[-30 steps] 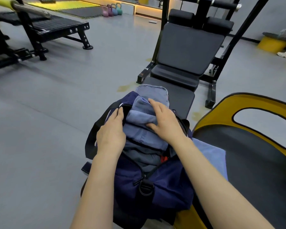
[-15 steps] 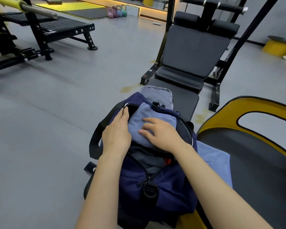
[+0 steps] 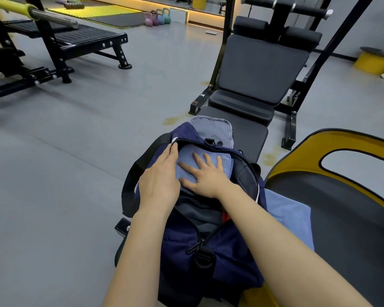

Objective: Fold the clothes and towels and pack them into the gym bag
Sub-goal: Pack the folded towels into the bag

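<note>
A navy gym bag [image 3: 220, 251] lies unzipped on a black bench in front of me. Inside its far end sits a folded blue towel [image 3: 225, 162], over darker folded clothes [image 3: 200, 216]. My right hand [image 3: 205, 177] lies flat on the towel with fingers spread, pressing it down. My left hand [image 3: 160, 178] holds the bag's left rim by the zipper edge, fingers curled over it. Another blue towel [image 3: 290, 216] lies flat to the right of the bag, partly under my right forearm. The bag's grey flap [image 3: 211, 127] hangs open at the far end.
An adjustable black weight bench [image 3: 259, 69] stands straight ahead. A yellow and black seat [image 3: 341, 196] is at the right. A black rack with a barbell [image 3: 53, 41] stands at the far left. Kettlebells [image 3: 157, 17] sit by the far wall. Grey floor [image 3: 64, 173] surrounds the bench.
The blue towel has gone from sticking up out of the bag to lying flat inside it. My right hand has spread flat on it; my left hand stays on the rim.
</note>
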